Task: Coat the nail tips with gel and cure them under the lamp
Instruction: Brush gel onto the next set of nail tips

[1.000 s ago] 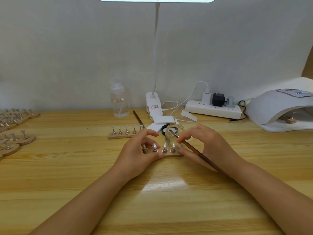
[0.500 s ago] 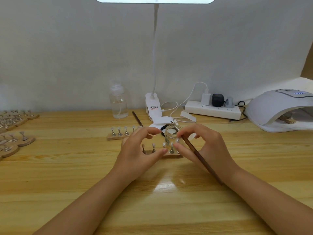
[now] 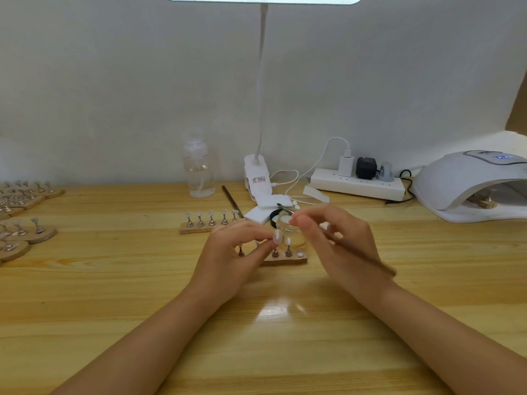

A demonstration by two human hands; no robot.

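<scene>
2 hands: both work just above the near wooden holder strip (image 3: pixel 285 259), the landmark for every place below.
Left hand (image 3: pixel 231 260): fingers curled, thumb and forefinger pinching 1 nail tip (image 3: pixel 277 237) on its stand, lifted clear of the strip.
Right hand (image 3: pixel 339 246): fingers curled round a brown brush (image 3: pixel 368 259) (blurred by motion); its handle runs down and right past the wrist, its metal end (image 3: pixel 283 208) points up and left over a small clear glass jar (image 3: pixel 288 223).
Glass jar: just behind the strip, partly hidden by the right hand.
Strip contents: 1 more white tip on a stand (image 3: pixel 288 248), 1 small white disc (image 3: pixel 299 254) at its right end, other stands hidden behind the left hand.
Second strip (image 3: pixel 196 228): behind and left of the landmark, carrying 5 tips.
Curing lamp (image 3: pixel 467 183): white dome, far right and behind the strip, display lit, a wooden piece inside its opening.
Clip lamp base (image 3: pixel 256 178): directly behind, beside a power strip (image 3: pixel 358 188).
Clear bottle (image 3: pixel 198 171): behind and left.
Spare holders (image 3: pixel 25 220): far left on the table (image 3: pixel 114 280).
</scene>
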